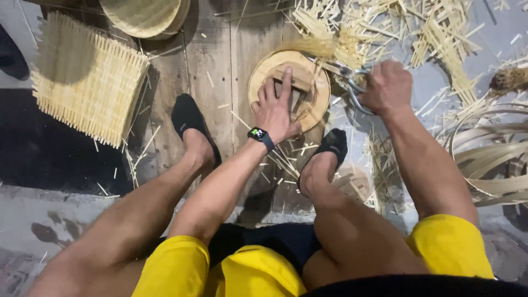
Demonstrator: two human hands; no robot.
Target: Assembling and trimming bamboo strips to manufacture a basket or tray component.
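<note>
Pressing down with fingers spread, the left hand is pinning a round bamboo lid to the plank floor between the feet. The right hand is gripping shears at the lid's rim, bamboo scraps lying around.

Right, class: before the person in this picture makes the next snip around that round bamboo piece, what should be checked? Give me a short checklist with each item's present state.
1. Left hand pressing the round bamboo disc flat on the wooden boards: ok.
2. Right hand gripping the scissors by the handles: ok.
3. Left fingers clear of the blades: cannot tell, the blade tips are hidden among the strips at the rim.
4. Both feet, in black socks, away from the scissors: ok.
5. Floor free of loose offcuts: not ok, splinters lie all round.
</note>
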